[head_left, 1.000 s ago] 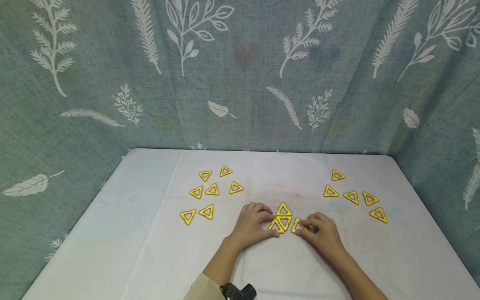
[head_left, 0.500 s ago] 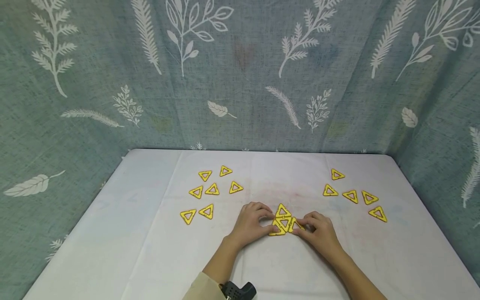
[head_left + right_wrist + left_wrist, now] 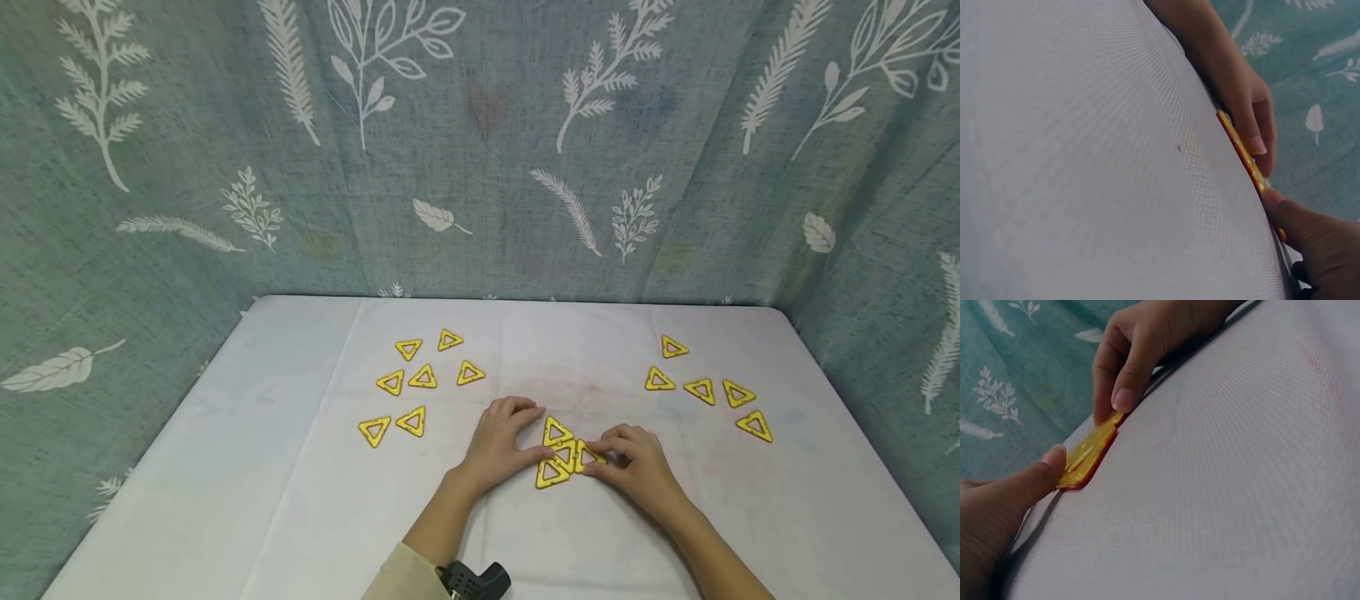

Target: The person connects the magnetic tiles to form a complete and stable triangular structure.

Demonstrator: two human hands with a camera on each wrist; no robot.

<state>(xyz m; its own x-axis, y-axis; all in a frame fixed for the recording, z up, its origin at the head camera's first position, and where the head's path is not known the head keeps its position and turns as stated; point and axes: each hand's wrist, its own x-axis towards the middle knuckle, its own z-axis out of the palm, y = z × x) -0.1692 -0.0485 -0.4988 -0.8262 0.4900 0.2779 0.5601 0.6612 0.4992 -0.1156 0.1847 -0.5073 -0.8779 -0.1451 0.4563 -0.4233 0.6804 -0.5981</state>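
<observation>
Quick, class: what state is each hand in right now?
Left hand: thumb touching the joined yellow triangles; whether it grips cannot be told.
Right hand: pinching that group's rightmost triangle.

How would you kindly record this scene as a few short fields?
Left hand: thumb touching the tile cluster
Right hand: pinching the cluster's right-hand tile
Tile cluster: four yellow open-centred triangular tiles, edge to edge
Loose tiles on the left: seven
Loose tiles on the right: five
Surface: white cloth
Backdrop: grey-green leaf-print fabric
</observation>
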